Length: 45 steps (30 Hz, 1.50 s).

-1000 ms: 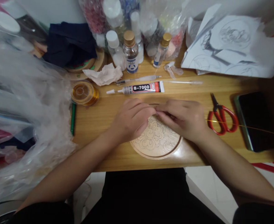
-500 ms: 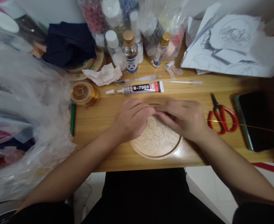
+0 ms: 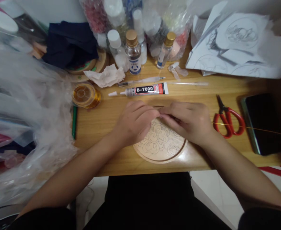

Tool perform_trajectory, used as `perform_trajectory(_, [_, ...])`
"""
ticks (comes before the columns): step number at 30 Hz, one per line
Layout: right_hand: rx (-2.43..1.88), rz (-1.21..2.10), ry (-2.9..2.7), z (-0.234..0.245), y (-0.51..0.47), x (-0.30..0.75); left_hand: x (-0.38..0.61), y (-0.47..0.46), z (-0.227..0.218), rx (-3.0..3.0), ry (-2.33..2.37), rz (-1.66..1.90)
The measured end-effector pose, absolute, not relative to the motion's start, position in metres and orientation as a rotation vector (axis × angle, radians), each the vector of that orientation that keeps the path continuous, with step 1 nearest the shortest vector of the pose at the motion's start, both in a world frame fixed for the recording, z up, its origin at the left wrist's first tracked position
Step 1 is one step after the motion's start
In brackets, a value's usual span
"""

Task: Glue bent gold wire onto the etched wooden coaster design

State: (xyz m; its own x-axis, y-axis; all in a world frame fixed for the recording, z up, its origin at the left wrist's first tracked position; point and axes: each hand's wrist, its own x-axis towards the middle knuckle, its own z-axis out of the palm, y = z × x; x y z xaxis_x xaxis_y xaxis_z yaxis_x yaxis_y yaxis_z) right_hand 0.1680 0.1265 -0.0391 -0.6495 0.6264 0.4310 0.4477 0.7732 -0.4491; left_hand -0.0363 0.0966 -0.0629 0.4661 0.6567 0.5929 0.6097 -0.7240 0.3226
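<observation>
My fingertips met over the far edge of the round wooden disc (image 3: 159, 143). My left hand (image 3: 135, 123) lay curled on the disc's left side, fingers bent inward and pressed toward the middle. My right hand (image 3: 187, 121) lay on its right side, thumb and forefinger pinched together against the left fingers. What sat inside that pinch I could not make out, though a thin gold wire (image 3: 250, 128) ran out from under my right hand, off to the right, crossing the red scissors (image 3: 227, 119) and the dark phone (image 3: 262, 123).

The disc lay flat near the front edge of the wooden table (image 3: 107, 118), a flower pattern drawn on its face, its upper part hidden by my hands.

Just beyond my knuckles lay a B-7000 glue tube (image 3: 147, 90), nozzle pointing left, with a slim pen-like tool (image 3: 140, 81) behind it. A spool of gold wire (image 3: 85, 95) sat to the left beside a crumpled tissue (image 3: 105, 76), and a green pen (image 3: 74, 122) lay by the table's left edge. Small bottles (image 3: 133, 52) stood along the back, sketched paper sheets (image 3: 236, 44) lay at the far right, and clear plastic bags (image 3: 27, 121) were heaped on the left.
</observation>
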Motion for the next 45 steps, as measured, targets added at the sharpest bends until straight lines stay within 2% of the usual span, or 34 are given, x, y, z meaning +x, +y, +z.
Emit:
perform_trajectory(38, [-0.875, 0.438, -2.352, -0.0376, 0.1253, 0.1667, -0.0362, 0.0975, -0.0626, 2.606, 1.137, 1.110])
perform_trajectory(45, [-0.893, 0.600, -2.340, -0.0352, 0.1272, 0.1689, -0.0352, 0.0965, -0.0642, 2.559, 1.170, 1.130])
